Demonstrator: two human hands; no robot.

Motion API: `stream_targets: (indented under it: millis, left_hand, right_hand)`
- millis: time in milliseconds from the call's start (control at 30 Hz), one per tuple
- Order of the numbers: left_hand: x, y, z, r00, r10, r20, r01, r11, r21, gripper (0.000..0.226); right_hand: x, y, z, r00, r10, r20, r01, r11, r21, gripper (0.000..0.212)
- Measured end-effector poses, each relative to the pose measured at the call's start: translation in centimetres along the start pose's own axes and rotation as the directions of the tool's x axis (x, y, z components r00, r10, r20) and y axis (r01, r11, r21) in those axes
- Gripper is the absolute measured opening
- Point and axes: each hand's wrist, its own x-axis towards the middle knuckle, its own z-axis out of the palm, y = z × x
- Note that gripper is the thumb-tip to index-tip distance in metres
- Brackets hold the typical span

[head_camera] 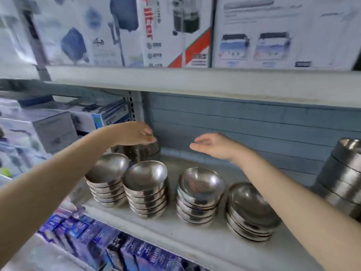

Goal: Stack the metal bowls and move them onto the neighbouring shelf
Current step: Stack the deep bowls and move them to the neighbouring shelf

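Note:
Several stacks of shiny metal bowls stand on a white shelf (205, 245): a front row with stacks at the left (106, 180), left of centre (146, 190), centre (199, 194) and right (252, 212). Behind them a darker back stack (143, 151) sits at the rear left. My left hand (134, 133) rests over that back stack, its fingers curled on the top bowl's rim. My right hand (211, 144) hovers open, palm up, above the bare rear of the shelf, touching nothing.
A taller bowl stack (343, 177) leans at the far right. White appliance boxes (156, 32) fill the upper shelf (195, 83), blue boxes (88, 235) the shelf below. More cartons (48, 126) sit on the neighbouring shelf at left, past a slotted upright (132, 106).

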Motion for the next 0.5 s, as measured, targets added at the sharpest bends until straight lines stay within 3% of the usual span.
stream_targets:
  millis: [267,500]
  left_hand:
    - [8.3,-7.9,0.3,0.971,-0.142,0.194,0.133,0.989,0.059,0.064]
    - [13.3,-11.5,3.8,0.895,-0.268,0.357,0.364,0.900,-0.238,0.083]
  right_hand:
    - [10.1,-4.7,6.0,0.931,0.295,0.213,-0.307,0.951,0.028,0.070]
    - [16.6,-5.2,10.5,0.844,0.445,0.301,-0.495,0.861,0.116,0.087]
